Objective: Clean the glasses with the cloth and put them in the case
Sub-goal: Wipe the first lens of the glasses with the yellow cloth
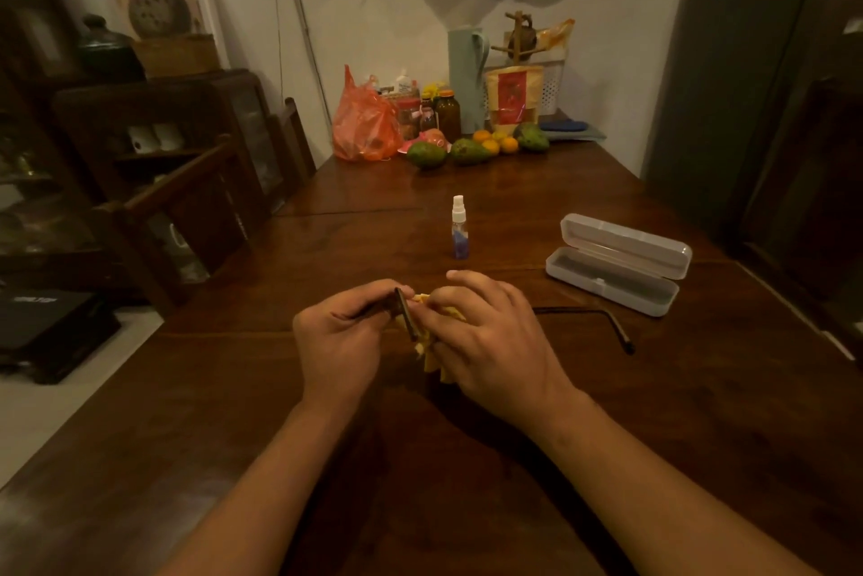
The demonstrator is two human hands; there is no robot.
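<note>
Head view, left hand (pixel 338 335) pinching glasses (pixel 405 311), right hand (pixel 485 342) clutching cloth (pixel 432 353), lenses hidden

My left grip (pixel 343 332) pinches the dark glasses (pixel 405 313) while my right grip (pixel 485 337) presses the yellow cloth (pixel 432 358) against them. The open case (pixel 616 265) lies at two o'clock, the spray bottle (pixel 460 227) at twelve.

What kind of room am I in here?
Probably a home dining room. A long wooden table holds fruit, jars and a pitcher at its far end; wooden chairs and a glass-fronted cabinet stand alongside.
</note>
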